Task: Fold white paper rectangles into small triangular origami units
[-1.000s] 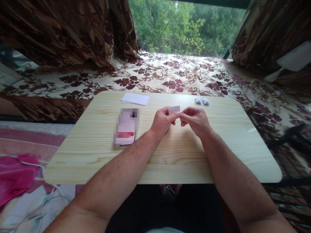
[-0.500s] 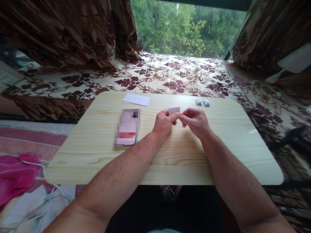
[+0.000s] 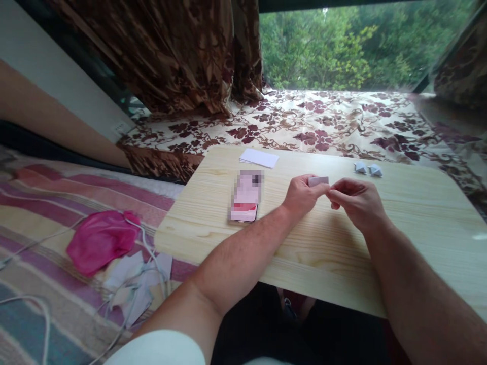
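Observation:
A small piece of white paper is pinched in my left hand, its upper edge showing above the thumb. My right hand meets it at the paper's right end, thumb and forefinger pressed together there; the paper between those fingertips is mostly hidden. Both hands hover over the light wooden table. Beyond my right hand sit two small folded paper pieces with pointed tops. A stack of white paper strips lies near the far edge, left of my hands.
A pink phone, partly pixelated, lies face down on the table's left part. On the striped bed to the left are a pink cloth, white cables and loose papers. Behind the table runs a floral-covered sill below a window.
My view has swung left, so everything appears further right and more of the bed shows. Less of the paper shows above my left fingers; both hands keep their pinch.

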